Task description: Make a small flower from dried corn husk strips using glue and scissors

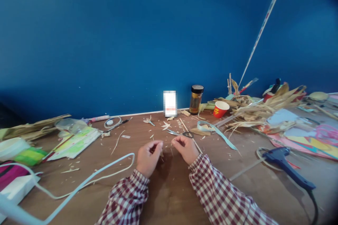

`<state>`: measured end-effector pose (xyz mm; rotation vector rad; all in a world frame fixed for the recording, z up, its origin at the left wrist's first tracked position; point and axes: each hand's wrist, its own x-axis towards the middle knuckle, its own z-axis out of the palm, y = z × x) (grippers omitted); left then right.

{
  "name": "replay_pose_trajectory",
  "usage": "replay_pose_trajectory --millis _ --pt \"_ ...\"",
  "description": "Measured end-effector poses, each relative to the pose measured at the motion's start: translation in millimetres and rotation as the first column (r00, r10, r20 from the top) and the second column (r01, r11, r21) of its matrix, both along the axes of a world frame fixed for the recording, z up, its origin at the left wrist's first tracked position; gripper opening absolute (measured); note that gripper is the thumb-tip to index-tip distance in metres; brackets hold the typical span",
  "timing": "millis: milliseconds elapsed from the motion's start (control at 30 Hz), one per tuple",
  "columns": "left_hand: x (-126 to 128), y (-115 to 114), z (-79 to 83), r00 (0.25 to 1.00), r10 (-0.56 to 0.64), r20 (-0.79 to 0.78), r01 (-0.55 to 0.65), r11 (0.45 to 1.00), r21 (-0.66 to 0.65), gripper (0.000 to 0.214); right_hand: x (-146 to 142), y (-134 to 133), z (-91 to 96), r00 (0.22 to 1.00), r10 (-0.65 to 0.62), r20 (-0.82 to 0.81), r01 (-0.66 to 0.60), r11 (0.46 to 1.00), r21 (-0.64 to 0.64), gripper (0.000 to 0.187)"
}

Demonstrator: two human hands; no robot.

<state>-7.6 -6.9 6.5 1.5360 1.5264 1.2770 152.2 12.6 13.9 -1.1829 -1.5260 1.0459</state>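
My left hand (148, 157) is closed, thumb and forefinger pinched together, with a small pale scrap just below the fingertips. What it holds is too small to name. Facing it across a narrow gap, my right hand (186, 149) is also closed in a pinch; anything in its fingertips cannot be made out. Scissors (188, 134) lie just beyond the right hand, partly covered by it. Farther back are a star-shaped husk piece (166, 125) and a pale flower-like piece (149, 121), both flat on the brown table (169, 197).
A blue glue gun (287, 168) lies at right, its cord toward the front edge. Dried corn husks (253, 112), a red paper cup (221, 109) and a dark-lidded jar (196, 100) stand behind. A pale curved tube (87, 180) crosses the left front. A blue partition (132, 42) closes the back.
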Motion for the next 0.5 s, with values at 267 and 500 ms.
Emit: replay_pose_trajectory --millis 267,500 --pt "-28.8 8.4 8.5 0.863 0.071 -0.501 -0.122 0.99 -0.071 0.03 2.5 1.3 1.7 0.999 -0.037 -0.019 0.036 0.999 -0.037 0.023" --pt "-12.1 -7.3 19.0 0.65 -0.016 -0.76 -0.117 0.986 -0.121 0.039 3.2 3.9 -7.0 1.0 -0.023 0.012 0.023 1.0 0.017 0.024"
